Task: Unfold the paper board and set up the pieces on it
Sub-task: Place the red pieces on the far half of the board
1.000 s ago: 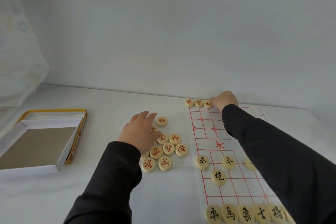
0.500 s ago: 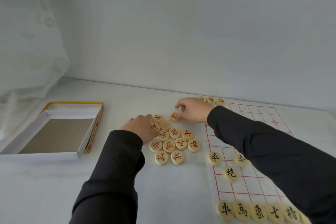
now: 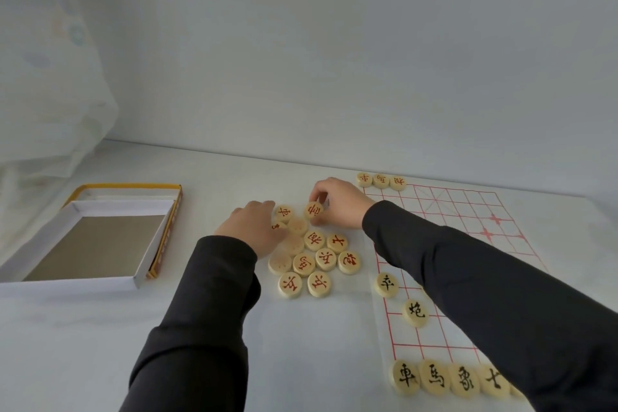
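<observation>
right hand: just off the paper board's left edge, near its far corner; thumb and fingertips pinch a red-marked piece, tilted up on its edge.
left hand: further left of the board, palm down at the left side of the loose pile; its fingers lie over a couple of pieces, and whether they grasp one cannot be told.
loose pile: red-marked discs lying flat and touching each other on the table, just left of the board; a few show blank faces.
paper board: unfolded and flat, with a red grid; the right sleeve crosses over it.
far edge of board: three red pieces in a row at its left corner.
near edge of board: a row of black pieces, side by side.
left column of board: two single black pieces, one nearer than the other.
box: open and white-walled, well left of the board, sitting in its yellow-edged lid.
</observation>
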`<state>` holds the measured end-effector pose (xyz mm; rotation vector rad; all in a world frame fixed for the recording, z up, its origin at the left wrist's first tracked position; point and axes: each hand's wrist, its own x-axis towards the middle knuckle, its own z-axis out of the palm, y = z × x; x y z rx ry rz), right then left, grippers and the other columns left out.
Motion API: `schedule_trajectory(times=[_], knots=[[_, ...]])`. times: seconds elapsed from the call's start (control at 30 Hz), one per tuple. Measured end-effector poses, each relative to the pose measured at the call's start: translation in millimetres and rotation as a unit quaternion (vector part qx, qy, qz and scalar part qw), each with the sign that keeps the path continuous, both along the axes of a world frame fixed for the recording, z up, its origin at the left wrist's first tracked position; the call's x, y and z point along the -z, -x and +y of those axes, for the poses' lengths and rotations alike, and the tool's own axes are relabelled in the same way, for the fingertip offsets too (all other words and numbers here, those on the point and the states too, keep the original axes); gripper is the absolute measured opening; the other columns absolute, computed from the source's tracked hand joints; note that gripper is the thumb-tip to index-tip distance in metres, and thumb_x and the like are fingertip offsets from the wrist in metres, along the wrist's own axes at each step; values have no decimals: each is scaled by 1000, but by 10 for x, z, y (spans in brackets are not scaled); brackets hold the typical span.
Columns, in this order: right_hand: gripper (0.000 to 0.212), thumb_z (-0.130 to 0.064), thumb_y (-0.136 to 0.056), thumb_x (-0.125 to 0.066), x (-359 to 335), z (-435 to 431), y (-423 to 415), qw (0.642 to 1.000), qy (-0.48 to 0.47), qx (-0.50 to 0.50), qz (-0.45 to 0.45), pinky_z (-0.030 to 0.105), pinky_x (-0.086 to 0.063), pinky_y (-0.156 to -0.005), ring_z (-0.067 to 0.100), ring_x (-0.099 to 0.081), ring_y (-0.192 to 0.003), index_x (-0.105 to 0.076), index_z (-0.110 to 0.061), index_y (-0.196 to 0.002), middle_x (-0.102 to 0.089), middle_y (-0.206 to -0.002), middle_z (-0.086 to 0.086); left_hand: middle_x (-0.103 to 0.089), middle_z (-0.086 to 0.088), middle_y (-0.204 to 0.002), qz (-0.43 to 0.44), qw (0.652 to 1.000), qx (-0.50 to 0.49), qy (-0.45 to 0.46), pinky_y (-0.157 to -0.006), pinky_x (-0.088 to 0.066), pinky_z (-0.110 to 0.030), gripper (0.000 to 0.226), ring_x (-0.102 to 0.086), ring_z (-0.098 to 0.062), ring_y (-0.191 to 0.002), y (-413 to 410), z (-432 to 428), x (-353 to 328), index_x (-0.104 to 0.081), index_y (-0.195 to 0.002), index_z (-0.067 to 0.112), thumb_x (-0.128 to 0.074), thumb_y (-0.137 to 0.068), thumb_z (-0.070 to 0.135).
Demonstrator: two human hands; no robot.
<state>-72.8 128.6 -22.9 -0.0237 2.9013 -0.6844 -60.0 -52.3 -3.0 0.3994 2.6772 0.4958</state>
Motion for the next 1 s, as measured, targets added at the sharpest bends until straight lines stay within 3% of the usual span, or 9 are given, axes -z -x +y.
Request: schedule_trajectory(times=[0.17,0.27,0.4,0.53,0.6,0.8,1.0], knots=[[11,-10,-80,-68,-23,91,-53,989,121,66,57,31,-50,-72,17,-57,-79,-61,-16,-86,-62,-89,1,-26,0,-152,70,995,29,-57,-110,-26,-34,56,-25,-20,-139,-67,159,-4,-25,-146,21,-46,-95,33],[13,-9,-82,-68,-107,334,-81,970,170,125,117,29,-51,-74,11,-56,-72,-69,-14,-94,-64,-88,-1,-22,1,-154,100,990,68,-74,-112,-22,-32,55,-19,-18,-141,-160,323,10,-25,-146,23,-45,-96,32],[22,-8,-88,-61,-237,900,-101,938,193,232,170,34,-52,-86,12,-56,-81,-70,-14,-107,-64,-103,1,-12,3,-156,113,984,100,-96,-114,-20,-33,54,-10,-17,-143,-252,499,23,-24,-146,25,-44,-96,30],[26,-9,-88,-61,-221,1452,-192,954,39,274,111,33,-46,-95,21,-58,-101,-66,-12,-114,-64,-113,7,-8,4,-157,130,981,106,-100,-115,-19,-34,54,-8,-17,-144,-277,576,31,-24,-146,26,-43,-96,30],[26,-10,-85,-66,-178,1635,-224,950,7,304,77,34,-47,-95,25,-60,-102,-65,-9,-111,-65,-111,11,-8,5,-157,131,981,105,-102,-115,-19,-34,53,-7,-17,-144,-275,583,36,-24,-146,26,-43,-96,29],[27,-9,-81,-71,-84,1866,-175,898,130,414,74,42,-52,-91,29,-66,-95,-68,-1,-107,-69,-103,15,-8,4,-156,138,980,103,-97,-115,-16,-32,53,-7,-16,-144,-253,554,62,-24,-146,27,-43,-96,30],[22,-16,-87,-65,-55,1898,-64,888,127,441,35,37,-55,-85,25,-67,-78,-67,0,-101,-69,-84,13,-8,5,-156,137,982,97,-89,-115,-18,-32,54,-7,-16,-144,-233,574,84,-24,-146,28,-44,-96,31]])
